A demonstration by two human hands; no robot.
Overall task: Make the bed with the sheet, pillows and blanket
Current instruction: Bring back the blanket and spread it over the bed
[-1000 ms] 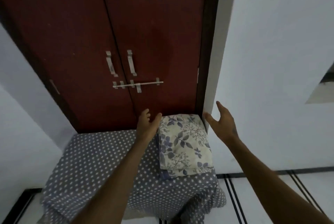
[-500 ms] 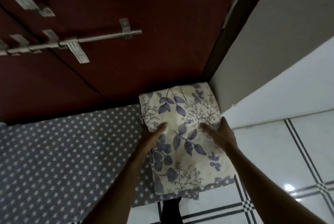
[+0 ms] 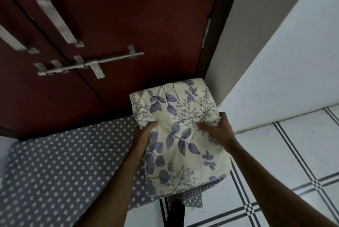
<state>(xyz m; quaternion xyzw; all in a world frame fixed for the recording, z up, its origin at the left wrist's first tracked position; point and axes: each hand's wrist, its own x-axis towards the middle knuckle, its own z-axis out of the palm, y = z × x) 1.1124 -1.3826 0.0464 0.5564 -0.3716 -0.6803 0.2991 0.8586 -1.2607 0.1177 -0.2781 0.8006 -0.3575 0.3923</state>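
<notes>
Folded cream blanket printed with blue-violet leaves, at about 4 o'clock on the grey star-dotted sheet, against the dark red double door at 12 o'clock. Left hand and right hand, spread in the air one second earlier, now clamped on opposite edges: each grip pinching the blanket, thumb on top, fingers hidden beneath. Near edge overhanging the white tiled floor. Judged: pick-up secured, lifting and unfolding over the bed next.
</notes>
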